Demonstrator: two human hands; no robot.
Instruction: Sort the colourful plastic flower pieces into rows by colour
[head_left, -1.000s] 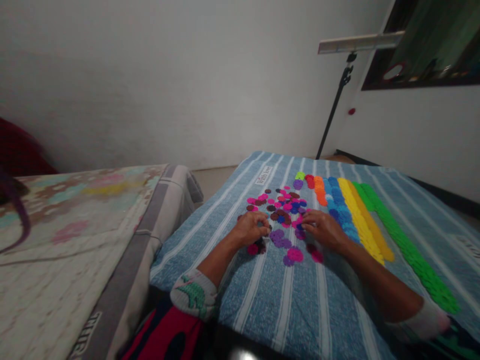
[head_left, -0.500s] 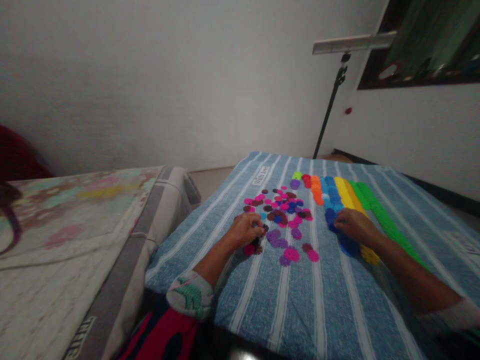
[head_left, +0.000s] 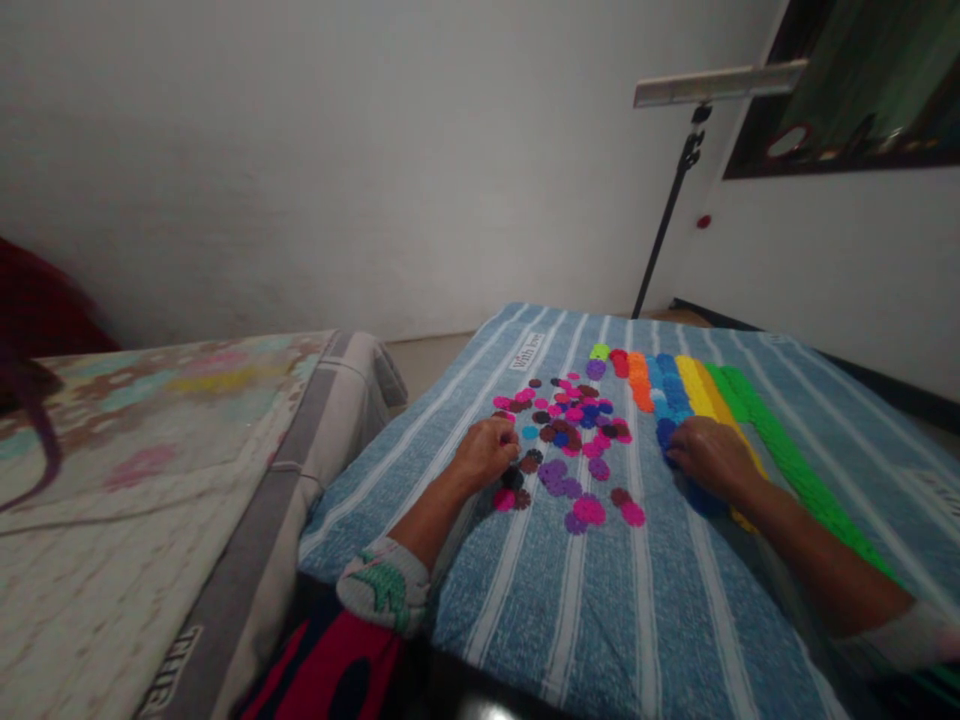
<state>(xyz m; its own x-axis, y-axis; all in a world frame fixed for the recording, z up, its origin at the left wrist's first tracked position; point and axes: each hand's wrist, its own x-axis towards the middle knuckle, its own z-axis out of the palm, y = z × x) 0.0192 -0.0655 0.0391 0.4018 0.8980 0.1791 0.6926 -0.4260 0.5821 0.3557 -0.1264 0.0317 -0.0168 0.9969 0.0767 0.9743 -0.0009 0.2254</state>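
Observation:
A loose heap of small round discs [head_left: 570, 430], pink, purple, brown and blue, lies on a blue striped towel [head_left: 600, 600]. My left hand [head_left: 487, 452] rests at the heap's left edge with its fingers curled by a brown disc. Whether it holds one is hidden. To the right run sorted rows of discs: orange [head_left: 640, 382], blue [head_left: 667, 400], yellow [head_left: 694, 395] and green [head_left: 780, 440]. My right hand [head_left: 709, 455] lies palm down on the blue row, fingers bent together at its near end.
A mattress with a faded pattern [head_left: 150, 470] stands to the left, a gap between it and the towel. A black light stand [head_left: 671, 205] rises behind the towel near the white wall. A dark window frame [head_left: 862, 100] is at upper right.
My right hand left the heap and moved right onto the blue row. My left hand stayed at the heap's left edge, shifting slightly.

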